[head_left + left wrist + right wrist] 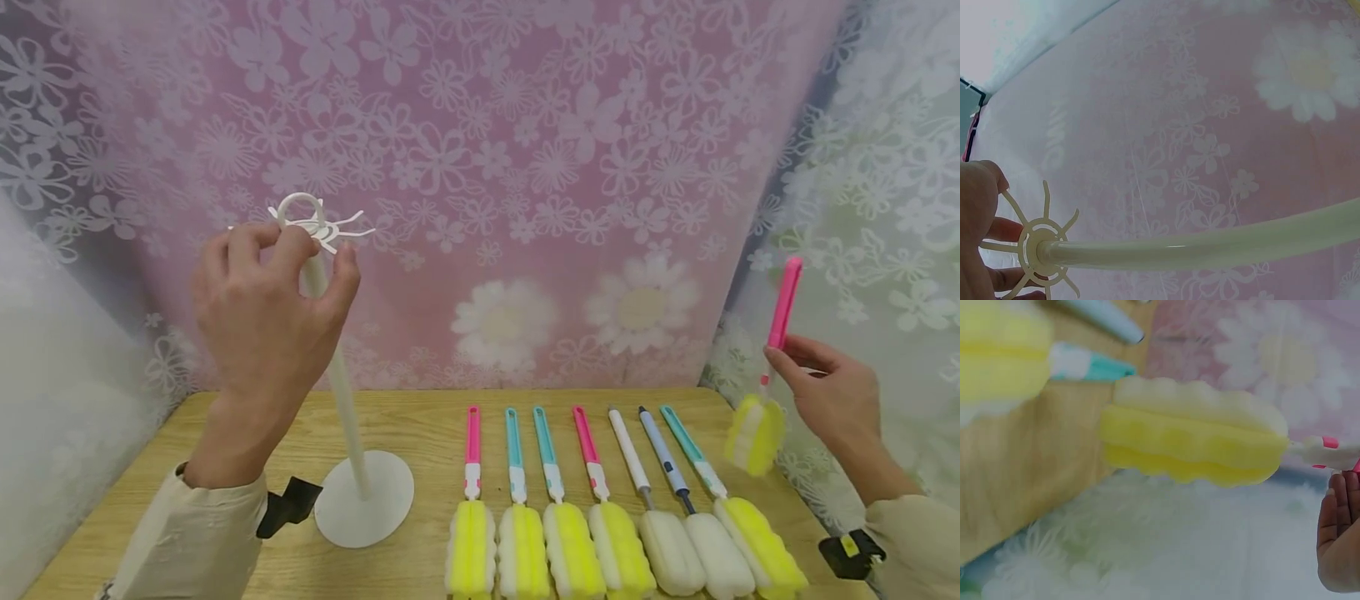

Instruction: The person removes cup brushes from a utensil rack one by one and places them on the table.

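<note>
My left hand (262,308) is at the top of a white stand (345,400), its fingers and thumb curled around the hooked ring there. In the left wrist view the ring of hooks (1040,250) sits against the fingers, and the pole runs off to the right. My right hand (836,392) pinches a pink-handled sponge brush (785,304) in the air at the right, handle up and yellow-and-white sponge down. The right wrist view shows that brush's sponge head (1194,434) close up, with the fingers (1342,506) at its handle.
On the wooden table (277,458), several sponge brushes lie side by side, handles pointing away: pink (473,442), teal (513,442), white (628,446) and blue (663,450). The stand's round base (337,517) is left of them. A flowered curtain (487,167) hangs behind.
</note>
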`<state>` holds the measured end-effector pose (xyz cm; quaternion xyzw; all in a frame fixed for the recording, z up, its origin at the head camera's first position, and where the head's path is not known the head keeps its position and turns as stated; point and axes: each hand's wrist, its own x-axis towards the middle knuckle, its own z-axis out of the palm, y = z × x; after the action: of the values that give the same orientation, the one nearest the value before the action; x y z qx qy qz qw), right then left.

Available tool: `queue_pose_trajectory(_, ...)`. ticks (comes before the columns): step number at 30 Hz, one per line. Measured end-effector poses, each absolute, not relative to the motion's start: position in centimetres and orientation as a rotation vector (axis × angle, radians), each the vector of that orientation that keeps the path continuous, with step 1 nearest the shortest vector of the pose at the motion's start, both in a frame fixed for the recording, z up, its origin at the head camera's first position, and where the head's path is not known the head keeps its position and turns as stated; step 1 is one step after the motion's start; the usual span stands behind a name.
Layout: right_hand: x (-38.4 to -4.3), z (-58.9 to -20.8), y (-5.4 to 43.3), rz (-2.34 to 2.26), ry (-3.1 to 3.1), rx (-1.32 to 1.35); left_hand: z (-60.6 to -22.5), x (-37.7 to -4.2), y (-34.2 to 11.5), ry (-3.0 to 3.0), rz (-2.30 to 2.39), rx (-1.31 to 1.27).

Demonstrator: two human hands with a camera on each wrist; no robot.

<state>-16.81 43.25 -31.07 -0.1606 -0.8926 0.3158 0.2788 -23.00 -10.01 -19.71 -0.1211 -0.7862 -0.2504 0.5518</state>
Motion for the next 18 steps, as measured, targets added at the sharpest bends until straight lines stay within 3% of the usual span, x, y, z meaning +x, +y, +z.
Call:
queue_pose_trajectory(6,-16.2,-32.7,45.9,0.674,-2.545,-0.584,-19.7,-22.9,-10.3,-1.887,-0.597,-0.291)
queue_pose_trajectory(18,-17.0,-35.4,49.2,0.602,-2.922,-0.504,-19.9,-22.9,-10.6,-1.911,-0.591,-0.283)
